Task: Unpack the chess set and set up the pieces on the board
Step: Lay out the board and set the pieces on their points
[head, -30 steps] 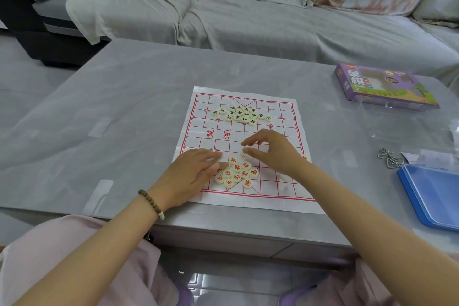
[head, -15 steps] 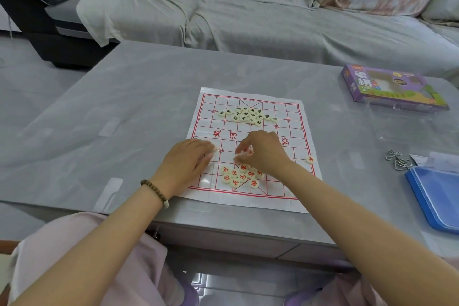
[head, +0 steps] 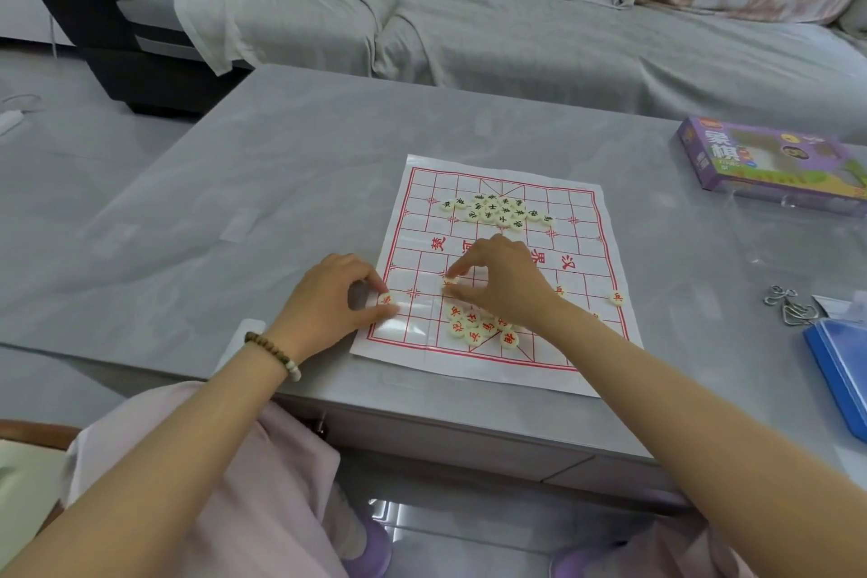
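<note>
A white paper board [head: 586,333] with a red grid lies on the grey table. Black-lettered round pieces [head: 497,211] are bunched at its far side. Red-lettered pieces [head: 474,329] are heaped near its front edge. My left hand [head: 328,296] pinches one red piece [head: 387,298] at the board's left edge line. My right hand [head: 502,282] pinches another red piece [head: 450,283] one column further in. Two single red pieces [head: 616,298] stand on the same row toward the right.
A purple game box [head: 769,164] lies at the table's far right. A blue lid [head: 840,380] and metal wire puzzles [head: 788,305] sit at the right edge. A covered grey sofa [head: 516,14] stands behind the table.
Both hands left the red heap, each with a piece. The left hand went to the board's left edge, the right hand moved left and up the board. A piece now stands at the right.
</note>
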`<action>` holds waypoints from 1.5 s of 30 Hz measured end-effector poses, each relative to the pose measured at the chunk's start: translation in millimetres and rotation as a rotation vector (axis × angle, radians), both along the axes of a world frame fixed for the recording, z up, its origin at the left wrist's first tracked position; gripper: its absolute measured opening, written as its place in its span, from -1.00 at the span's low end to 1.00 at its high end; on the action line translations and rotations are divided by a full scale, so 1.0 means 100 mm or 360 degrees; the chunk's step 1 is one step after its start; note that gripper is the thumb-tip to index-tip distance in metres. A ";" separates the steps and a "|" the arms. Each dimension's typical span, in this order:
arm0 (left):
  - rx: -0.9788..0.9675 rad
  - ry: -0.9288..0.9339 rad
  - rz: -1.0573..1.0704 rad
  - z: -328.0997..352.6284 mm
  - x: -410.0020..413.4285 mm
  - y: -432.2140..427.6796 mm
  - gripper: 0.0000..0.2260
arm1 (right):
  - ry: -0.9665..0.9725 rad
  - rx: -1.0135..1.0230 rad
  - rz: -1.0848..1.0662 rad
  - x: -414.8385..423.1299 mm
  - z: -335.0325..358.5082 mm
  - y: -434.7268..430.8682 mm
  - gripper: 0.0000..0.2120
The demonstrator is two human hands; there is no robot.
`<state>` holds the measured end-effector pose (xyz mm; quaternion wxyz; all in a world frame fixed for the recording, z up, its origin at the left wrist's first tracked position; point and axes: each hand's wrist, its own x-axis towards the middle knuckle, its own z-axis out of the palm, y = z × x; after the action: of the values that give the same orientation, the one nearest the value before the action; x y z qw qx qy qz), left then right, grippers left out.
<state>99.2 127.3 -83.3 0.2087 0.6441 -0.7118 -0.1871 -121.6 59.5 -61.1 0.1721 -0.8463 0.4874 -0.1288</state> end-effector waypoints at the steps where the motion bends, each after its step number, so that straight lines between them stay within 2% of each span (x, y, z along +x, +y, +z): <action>1: -0.0010 0.0019 -0.0002 0.00 0.06 0.07 -0.70 | -0.0074 0.0034 0.0035 0.07 0.01 0.02 -0.74; 6: -0.0038 0.0110 -0.0043 -0.03 0.15 0.32 -0.74 | -0.0145 0.0103 0.0162 0.36 0.04 0.14 -0.76; 12: -0.0023 0.0130 -0.0114 -0.06 0.19 0.37 -0.54 | 0.0036 0.0076 0.0230 0.45 -0.01 0.18 -0.75; 17: -0.0008 0.0244 -0.0080 -0.08 0.20 0.38 -0.74 | -0.0036 0.0105 0.0190 0.46 -0.06 0.18 -0.72; 28: 0.0000 0.0220 -0.0098 -0.07 0.20 0.39 -0.69 | -0.0013 0.0071 0.0140 0.48 -0.12 0.20 -0.78; 30: 0.0028 0.0205 -0.0103 -0.03 0.20 0.39 -0.66 | -0.0093 0.0090 0.0125 0.44 -0.07 0.24 -0.79; 35: -0.0051 0.0152 -0.0073 0.18 -0.03 0.30 -0.60 | -0.0526 0.0210 -0.0048 -0.04 0.17 0.34 -0.77; 39: -0.0043 0.0182 -0.0261 0.30 -0.64 0.16 -0.59 | -0.0511 0.0172 -0.0258 -0.76 0.20 0.44 -0.78; 45: -0.0038 0.0144 -0.0543 0.11 -1.61 0.08 -0.67 | -0.0479 0.0255 -0.0461 -1.71 -0.02 0.69 -0.84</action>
<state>-61.9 135.5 -72.2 0.2133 0.5023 -0.8028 -0.2402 -292.4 128.9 -62.8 0.2893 -0.7223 0.5815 -0.2379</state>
